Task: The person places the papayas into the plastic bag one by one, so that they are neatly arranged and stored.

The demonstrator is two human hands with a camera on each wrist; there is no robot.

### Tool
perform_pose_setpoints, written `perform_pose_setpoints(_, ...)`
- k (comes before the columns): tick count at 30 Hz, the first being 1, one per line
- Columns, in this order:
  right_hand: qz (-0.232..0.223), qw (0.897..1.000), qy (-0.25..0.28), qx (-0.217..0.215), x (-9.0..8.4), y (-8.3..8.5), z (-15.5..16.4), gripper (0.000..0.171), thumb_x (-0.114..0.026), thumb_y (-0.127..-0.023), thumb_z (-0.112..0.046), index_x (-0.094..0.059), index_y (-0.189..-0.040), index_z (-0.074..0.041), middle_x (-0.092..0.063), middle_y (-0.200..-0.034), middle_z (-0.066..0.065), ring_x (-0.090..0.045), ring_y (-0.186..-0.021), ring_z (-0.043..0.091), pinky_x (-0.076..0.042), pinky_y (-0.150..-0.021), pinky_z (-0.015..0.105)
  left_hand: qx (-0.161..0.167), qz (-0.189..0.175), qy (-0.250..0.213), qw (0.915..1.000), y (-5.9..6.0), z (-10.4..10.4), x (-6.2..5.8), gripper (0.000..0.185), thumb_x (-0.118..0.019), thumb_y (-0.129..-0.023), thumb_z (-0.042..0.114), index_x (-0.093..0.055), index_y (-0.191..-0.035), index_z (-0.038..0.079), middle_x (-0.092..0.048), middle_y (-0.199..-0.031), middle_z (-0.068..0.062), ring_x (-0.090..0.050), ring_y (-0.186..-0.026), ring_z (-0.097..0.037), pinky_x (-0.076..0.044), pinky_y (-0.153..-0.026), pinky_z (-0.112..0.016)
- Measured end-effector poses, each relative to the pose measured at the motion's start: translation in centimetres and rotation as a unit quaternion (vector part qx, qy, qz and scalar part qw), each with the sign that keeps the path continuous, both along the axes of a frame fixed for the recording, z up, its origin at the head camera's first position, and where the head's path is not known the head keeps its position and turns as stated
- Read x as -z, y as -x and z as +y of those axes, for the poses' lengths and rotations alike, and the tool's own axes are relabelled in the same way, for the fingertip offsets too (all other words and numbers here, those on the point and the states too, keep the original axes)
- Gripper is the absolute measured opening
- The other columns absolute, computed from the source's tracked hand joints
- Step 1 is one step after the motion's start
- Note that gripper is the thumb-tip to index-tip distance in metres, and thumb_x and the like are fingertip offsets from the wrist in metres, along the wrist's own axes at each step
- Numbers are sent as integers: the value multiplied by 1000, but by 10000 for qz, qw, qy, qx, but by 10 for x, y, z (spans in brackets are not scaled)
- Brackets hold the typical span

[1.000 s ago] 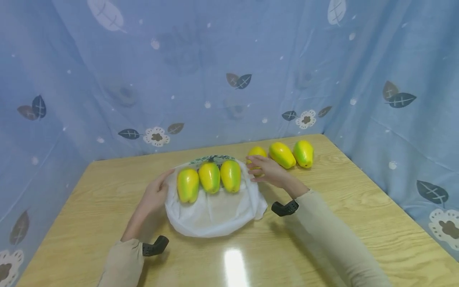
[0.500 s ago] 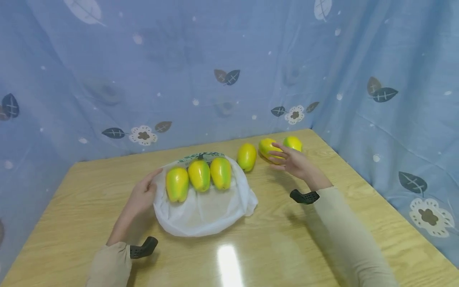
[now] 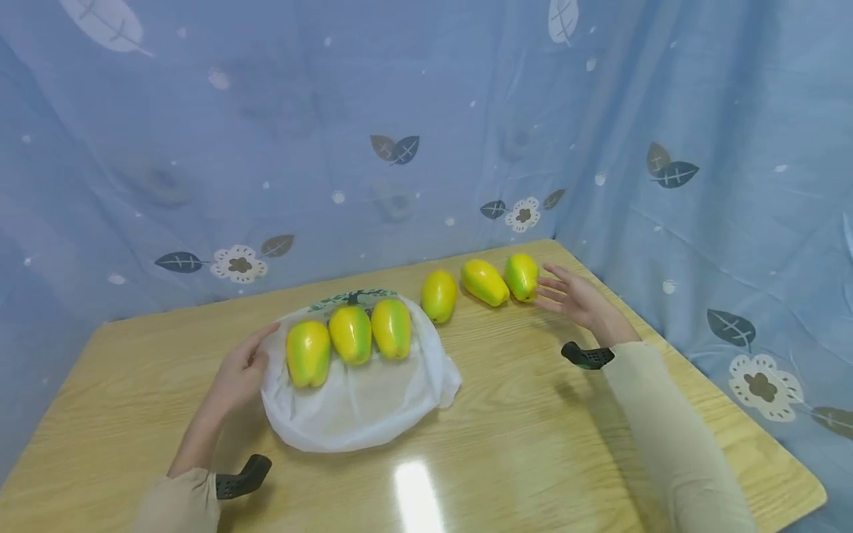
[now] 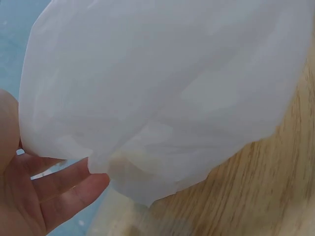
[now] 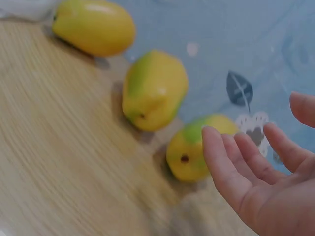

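1. Beside the rightmost fruit point(image 3: 521, 277): right hand point(image 3: 578, 297) newly arrived, fingers point(image 5: 224, 169) wide, holding nothing
2. Left hand point(image 3: 236, 377) pinches the bag point(image 3: 360, 414) at its left edge
3. Three fruits point(image 3: 350, 334) on or in the bag, three others point(image 3: 485, 283) on the table point(image 3: 520, 422)

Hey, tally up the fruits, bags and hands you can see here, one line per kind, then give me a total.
Yellow-green fruits: 6
White bag: 1
Hands: 2, the left hand and the right hand
Total: 9
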State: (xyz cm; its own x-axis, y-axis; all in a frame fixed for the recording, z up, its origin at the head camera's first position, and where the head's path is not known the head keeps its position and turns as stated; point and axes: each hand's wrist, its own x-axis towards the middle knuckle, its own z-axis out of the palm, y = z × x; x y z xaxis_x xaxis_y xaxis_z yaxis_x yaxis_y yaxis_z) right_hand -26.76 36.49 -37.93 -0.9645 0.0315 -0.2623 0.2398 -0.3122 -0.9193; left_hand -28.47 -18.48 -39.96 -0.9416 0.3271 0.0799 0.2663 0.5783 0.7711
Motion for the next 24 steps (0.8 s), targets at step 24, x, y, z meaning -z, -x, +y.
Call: perform_pose_setpoints(24,-214,9865,-1621,-47,32,40,8,73,-34,-103,-36,15,-151,-12,4,-154,27,-17,-139,40,-33,-106,45,-154,-122,-76,9998,0,-2,6,50,-31,-98,-1,-31,-147,3,-22,-151,-27,-18,-136,-47,-20,-107,-61)
